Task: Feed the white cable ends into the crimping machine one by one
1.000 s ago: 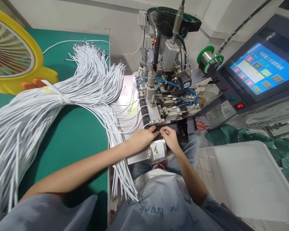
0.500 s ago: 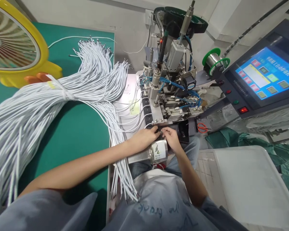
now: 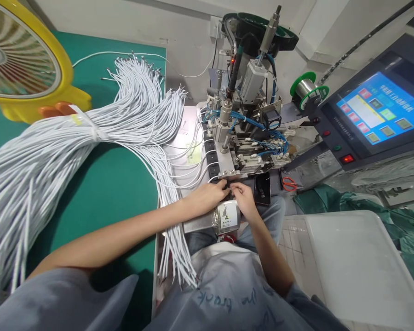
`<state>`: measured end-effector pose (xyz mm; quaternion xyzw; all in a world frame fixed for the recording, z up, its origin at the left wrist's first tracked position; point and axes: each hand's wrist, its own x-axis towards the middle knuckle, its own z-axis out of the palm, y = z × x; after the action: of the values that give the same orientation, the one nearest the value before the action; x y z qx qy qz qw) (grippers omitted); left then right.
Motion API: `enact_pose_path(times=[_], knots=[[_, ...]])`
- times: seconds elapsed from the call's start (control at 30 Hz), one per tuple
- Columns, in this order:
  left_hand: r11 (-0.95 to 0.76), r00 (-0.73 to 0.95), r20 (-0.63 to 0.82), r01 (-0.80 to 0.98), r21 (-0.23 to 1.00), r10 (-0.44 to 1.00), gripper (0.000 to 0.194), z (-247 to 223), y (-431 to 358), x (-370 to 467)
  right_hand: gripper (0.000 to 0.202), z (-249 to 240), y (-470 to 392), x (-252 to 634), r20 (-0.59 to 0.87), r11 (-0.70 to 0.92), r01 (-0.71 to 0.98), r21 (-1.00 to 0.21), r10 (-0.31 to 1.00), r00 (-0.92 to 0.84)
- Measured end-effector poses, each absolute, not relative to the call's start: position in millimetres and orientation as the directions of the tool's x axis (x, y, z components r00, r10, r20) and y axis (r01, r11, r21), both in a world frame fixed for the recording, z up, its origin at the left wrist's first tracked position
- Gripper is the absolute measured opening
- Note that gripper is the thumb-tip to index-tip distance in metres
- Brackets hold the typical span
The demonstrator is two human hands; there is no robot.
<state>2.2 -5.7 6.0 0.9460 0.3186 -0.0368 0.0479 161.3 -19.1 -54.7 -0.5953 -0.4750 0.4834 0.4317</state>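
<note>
My left hand (image 3: 210, 195) is at the front edge of the bench machine (image 3: 225, 161), its fingers bent together by a black block. What they hold is hidden. Close against it, my right hand (image 3: 244, 198) pinches with thumb and forefinger at something tiny and dark, too small to name. White cables (image 3: 189, 166) run in a row from a large bundle (image 3: 69, 133) into black blocks along the machine's left side; the lowest ends beside my left fingers. Just below my hands is a clear container with a white label (image 3: 228, 216).
A yellow fan (image 3: 64, 59) stands on the green mat (image 3: 124, 193) at left. To the right are a solder wire spool (image 3: 306, 91), a touchscreen (image 3: 376, 108), red-handled scissors (image 3: 290, 184), a small black tray (image 3: 262, 189) and a white plastic lid or tray (image 3: 359, 257).
The view has shifted slightly. My hands stay at the same spot on the machine's front edge, with only small finger movement; the right fingers are a little closer to the left.
</note>
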Motion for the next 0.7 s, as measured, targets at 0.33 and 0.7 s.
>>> enact_pose_path(times=[0.33,0.7], knots=[[-0.775,0.781,-0.122,0.624,0.1,0.613,0.036,10.5,-8.9,3.7,0.019,-50.8,-19.9,156.2,-0.166,-0.172,0.091,-0.981,0.984,0.069],[-0.772,0.781,-0.106,0.624,0.118,0.615,0.034,8.8,-8.9,3.4,0.026,-53.9,-18.3,161.7,-0.18,-0.198,0.178,-0.964,0.977,0.116]])
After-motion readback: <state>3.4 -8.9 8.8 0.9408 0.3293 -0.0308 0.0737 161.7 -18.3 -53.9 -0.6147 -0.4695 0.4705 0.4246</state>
